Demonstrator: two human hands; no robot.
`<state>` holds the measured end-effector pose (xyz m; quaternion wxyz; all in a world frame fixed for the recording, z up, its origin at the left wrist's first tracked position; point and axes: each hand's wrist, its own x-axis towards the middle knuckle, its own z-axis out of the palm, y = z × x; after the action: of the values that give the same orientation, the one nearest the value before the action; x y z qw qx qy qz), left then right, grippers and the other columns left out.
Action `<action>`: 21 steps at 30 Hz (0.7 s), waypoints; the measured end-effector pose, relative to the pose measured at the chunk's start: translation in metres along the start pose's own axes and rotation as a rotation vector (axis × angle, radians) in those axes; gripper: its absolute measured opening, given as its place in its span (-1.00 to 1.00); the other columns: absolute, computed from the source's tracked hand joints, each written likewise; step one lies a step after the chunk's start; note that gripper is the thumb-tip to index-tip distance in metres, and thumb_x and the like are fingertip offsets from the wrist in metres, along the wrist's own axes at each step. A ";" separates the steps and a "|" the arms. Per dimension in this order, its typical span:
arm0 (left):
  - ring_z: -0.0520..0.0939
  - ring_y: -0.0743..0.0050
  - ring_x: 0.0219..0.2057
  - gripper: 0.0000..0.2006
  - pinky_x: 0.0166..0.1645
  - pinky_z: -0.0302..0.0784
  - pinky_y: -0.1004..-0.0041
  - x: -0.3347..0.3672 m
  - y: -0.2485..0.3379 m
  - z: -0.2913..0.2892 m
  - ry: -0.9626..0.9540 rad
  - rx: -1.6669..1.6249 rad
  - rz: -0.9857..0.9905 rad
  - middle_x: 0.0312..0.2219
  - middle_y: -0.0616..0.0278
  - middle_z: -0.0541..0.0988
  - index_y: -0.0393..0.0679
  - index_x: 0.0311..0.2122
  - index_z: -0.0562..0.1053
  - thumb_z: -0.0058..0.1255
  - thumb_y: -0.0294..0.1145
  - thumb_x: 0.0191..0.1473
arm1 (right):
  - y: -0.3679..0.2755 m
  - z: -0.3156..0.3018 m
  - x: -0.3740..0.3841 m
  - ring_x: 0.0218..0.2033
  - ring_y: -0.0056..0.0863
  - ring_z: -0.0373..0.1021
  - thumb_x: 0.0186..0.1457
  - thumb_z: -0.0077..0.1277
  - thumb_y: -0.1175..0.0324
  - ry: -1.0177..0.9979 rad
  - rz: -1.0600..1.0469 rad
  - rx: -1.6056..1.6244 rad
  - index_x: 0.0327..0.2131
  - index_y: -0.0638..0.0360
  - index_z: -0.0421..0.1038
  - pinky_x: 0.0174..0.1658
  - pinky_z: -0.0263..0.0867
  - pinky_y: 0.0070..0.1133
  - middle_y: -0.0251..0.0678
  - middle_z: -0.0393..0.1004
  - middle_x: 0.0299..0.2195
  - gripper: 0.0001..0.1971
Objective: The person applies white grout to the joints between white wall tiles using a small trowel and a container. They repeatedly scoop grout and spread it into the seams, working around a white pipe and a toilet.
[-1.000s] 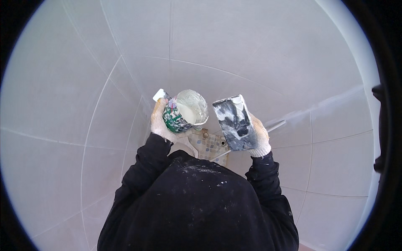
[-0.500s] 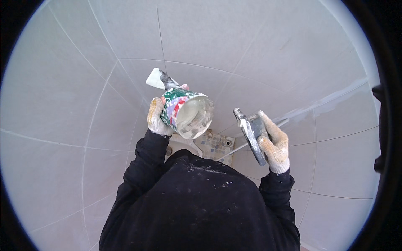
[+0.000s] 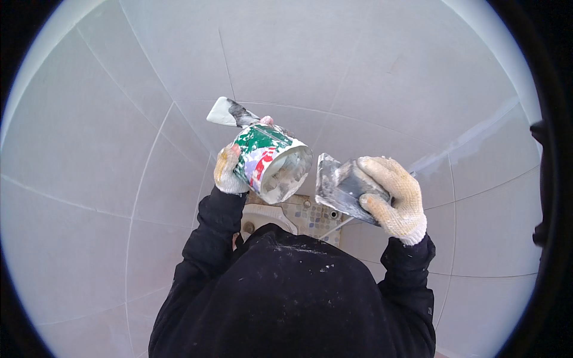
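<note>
My left hand, in a pale knit glove with bare fingertips, grips a tub printed green, white, purple and red and smeared with white. The tub is tilted, its mouth toward the right and toward me, with whitish paste coating the inside. A scraper with a white blade and dark-smeared handle lies along the tub's far side, partly hidden, near the left fingertips. My gloved right hand is closed on a dark grout float smeared with paste. Its edge is close to the tub's rim, apart from it.
Large grey wall tiles surround me on the left, ahead and right. A whitish smear follows a joint at the right. Below are a white basin-like fixture, a patterned tile floor and a drain.
The float has turned from nearly edge-on to show its broad side and has moved left, closer to the tub. The tub has shifted slightly right and turned a little.
</note>
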<state>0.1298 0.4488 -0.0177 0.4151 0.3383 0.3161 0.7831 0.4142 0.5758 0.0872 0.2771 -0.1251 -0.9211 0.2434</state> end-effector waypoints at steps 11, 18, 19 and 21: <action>0.36 -0.05 0.27 0.19 0.33 0.34 0.04 0.005 -0.018 0.012 -0.072 -0.236 -0.144 0.28 -0.14 0.25 -0.40 0.36 0.06 -0.05 0.56 -0.05 | 0.050 0.032 -0.045 -0.09 -0.46 0.48 0.14 0.21 0.15 0.483 0.520 1.113 0.12 0.40 0.36 0.01 0.41 -0.49 -0.23 0.53 -0.06 -0.40; 0.38 -0.05 0.26 0.18 0.35 0.30 0.08 0.008 -0.013 0.008 -0.061 -0.163 -0.195 0.28 -0.16 0.26 -0.43 0.36 0.06 -0.05 0.54 -0.02 | 0.105 0.053 -0.052 0.01 -0.36 0.48 0.31 -0.05 0.32 0.384 0.604 0.449 0.19 0.31 0.31 0.07 0.45 -0.41 -0.23 0.51 0.03 -0.56; 0.41 -0.04 0.24 0.17 0.34 0.31 0.10 0.009 -0.013 0.007 -0.020 -0.141 -0.192 0.25 -0.16 0.28 -0.44 0.35 0.07 -0.05 0.52 -0.01 | 0.111 0.053 -0.050 0.02 -0.34 0.48 0.33 -0.08 0.33 0.388 0.651 0.509 0.21 0.31 0.30 0.07 0.45 -0.40 -0.23 0.51 0.05 -0.56; 0.41 -0.03 0.23 0.16 0.33 0.33 0.11 0.008 -0.011 0.010 0.062 -0.132 -0.172 0.24 -0.17 0.30 -0.46 0.34 0.08 -0.06 0.52 0.00 | 0.111 0.046 -0.047 0.03 -0.31 0.48 0.33 -0.06 0.27 0.345 0.618 0.844 0.24 0.32 0.27 0.09 0.44 -0.39 -0.20 0.50 0.08 -0.51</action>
<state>0.1388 0.4629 -0.0184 0.4921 0.2576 0.3043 0.7739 0.4370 0.6357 -0.0252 0.3656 -0.3058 -0.6051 0.6377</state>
